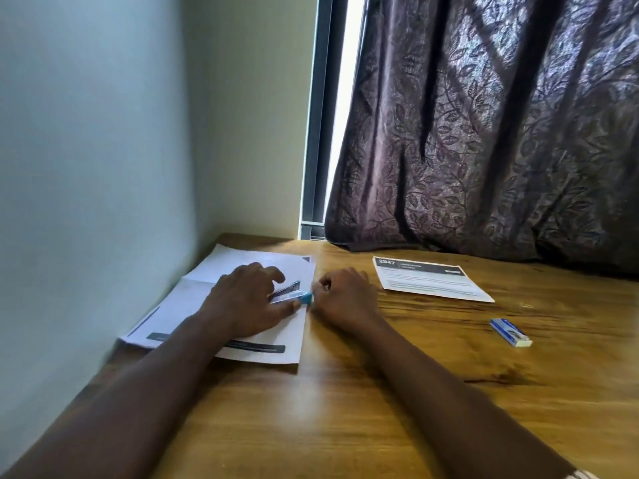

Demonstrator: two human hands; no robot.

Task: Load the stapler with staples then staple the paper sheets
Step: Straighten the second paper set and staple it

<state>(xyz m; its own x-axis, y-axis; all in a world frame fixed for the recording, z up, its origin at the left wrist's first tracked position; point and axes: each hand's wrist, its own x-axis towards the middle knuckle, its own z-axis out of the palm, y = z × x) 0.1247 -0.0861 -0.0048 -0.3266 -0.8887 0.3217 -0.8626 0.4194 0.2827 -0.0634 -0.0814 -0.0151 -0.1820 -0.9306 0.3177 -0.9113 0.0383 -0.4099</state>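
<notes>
A small blue and silver stapler [292, 294] lies on a stack of white paper sheets [193, 299] at the left of the wooden table [345, 409]. My left hand [245, 302] rests on the sheets and grips the stapler's body, with its metal top showing between the fingers. My right hand [342, 299] is right beside it, fingers curled and pinching at the stapler's blue end. Whether a staple strip is between those fingers is hidden. A blue and white staple box [511, 332] lies to the right.
Another printed sheet [432, 280] lies at the back right of the table. A wall stands close on the left, and a dark patterned curtain [501, 133] hangs down to the table's far edge beside a window strip.
</notes>
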